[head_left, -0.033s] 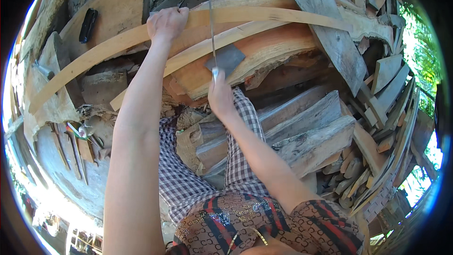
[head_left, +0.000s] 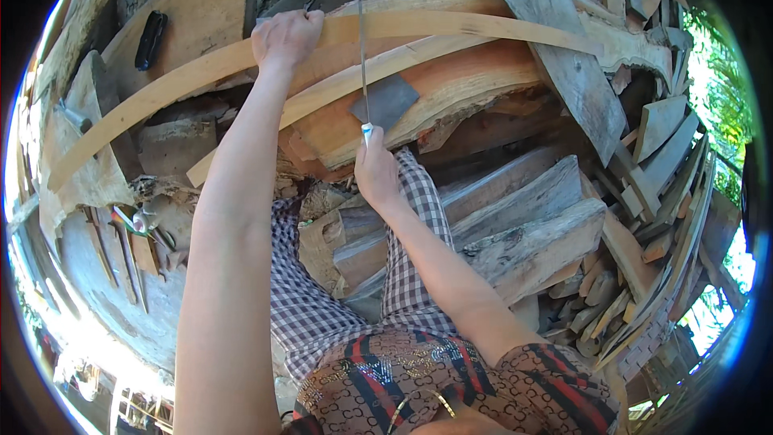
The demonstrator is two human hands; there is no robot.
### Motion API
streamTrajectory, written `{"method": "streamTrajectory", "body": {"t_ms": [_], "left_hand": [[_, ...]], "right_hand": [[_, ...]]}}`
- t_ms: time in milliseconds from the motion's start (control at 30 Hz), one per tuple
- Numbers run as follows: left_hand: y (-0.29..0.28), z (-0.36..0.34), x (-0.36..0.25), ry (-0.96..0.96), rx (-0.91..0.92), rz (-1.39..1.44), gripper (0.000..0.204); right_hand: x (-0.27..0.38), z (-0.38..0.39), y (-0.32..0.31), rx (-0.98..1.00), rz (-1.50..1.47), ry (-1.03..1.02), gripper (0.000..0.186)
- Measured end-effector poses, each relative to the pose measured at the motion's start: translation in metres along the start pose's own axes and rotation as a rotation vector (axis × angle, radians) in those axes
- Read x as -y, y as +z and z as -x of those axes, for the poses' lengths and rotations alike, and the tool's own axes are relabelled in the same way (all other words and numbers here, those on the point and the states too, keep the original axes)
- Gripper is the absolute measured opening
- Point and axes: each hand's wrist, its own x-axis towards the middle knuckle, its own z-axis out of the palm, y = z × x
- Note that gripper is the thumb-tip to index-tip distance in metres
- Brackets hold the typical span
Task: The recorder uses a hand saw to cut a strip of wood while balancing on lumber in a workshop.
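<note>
My left hand is closed over a long, pale wooden strip, which lies across a rough slab of wood. My right hand is wrapped round the white handle of a long, thin saw; its blade crosses the strip just right of my left hand. A second pale strip runs below the first, and a small dark grey square piece sits on the slab beside the blade.
A weathered board slants at the right. Stacked rough timbers and a heap of offcuts lie below it. A black oblong object rests at upper left, and several thin tools lie at the left.
My right hand and the saw handle have shifted slightly down toward my body. My left hand stays in place on the strip.
</note>
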Motion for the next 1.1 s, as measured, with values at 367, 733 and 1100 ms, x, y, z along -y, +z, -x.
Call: {"method": "streamTrajectory", "body": {"t_ms": [367, 733, 1100], "left_hand": [[0.002, -0.003, 0.002, -0.014, 0.030, -0.016, 0.051], [0.003, -0.001, 0.002, -0.032, 0.038, -0.003, 0.051], [0.001, 0.001, 0.000, -0.004, 0.026, -0.016, 0.052]], "right_hand": [[-0.012, -0.003, -0.012, -0.197, -0.126, -0.132, 0.027], [-0.033, 0.029, -0.022, -0.141, -0.126, -0.232, 0.020], [0.004, -0.027, -0.016, -0.119, -0.007, -0.135, 0.021]]}}
